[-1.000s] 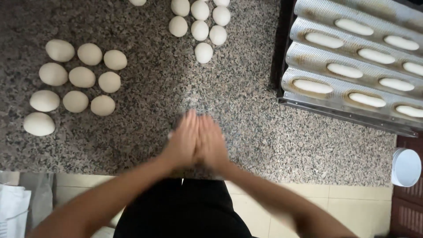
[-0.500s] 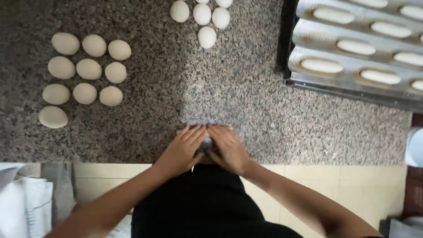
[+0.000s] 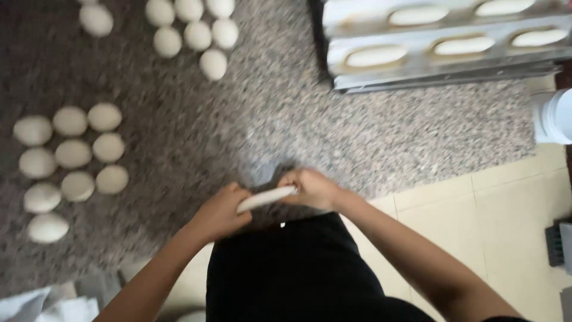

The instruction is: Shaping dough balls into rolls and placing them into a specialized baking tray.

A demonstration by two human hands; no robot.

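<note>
A short rolled stick of pale dough (image 3: 266,198) is held at the near edge of the speckled granite counter (image 3: 357,131). My left hand (image 3: 221,211) grips its left end and my right hand (image 3: 313,189) grips its right end, just above my dark apron. Several round dough balls (image 3: 71,161) lie in rows on the counter at the left, well apart from my hands. More dough balls (image 3: 190,30) are grouped at the far middle.
A corrugated metal baking tray (image 3: 441,65) with several long dough pieces in its grooves stands at the far right. A white container (image 3: 557,116) is at the counter's right end. Cream floor tiles (image 3: 494,220) lie to the right. White paper or cloth (image 3: 47,307) shows at the lower left.
My hands went from pressed together flat on the counter to drawn back at its edge, now holding the rolled dough stick between them. The view has swung left and tilted.
</note>
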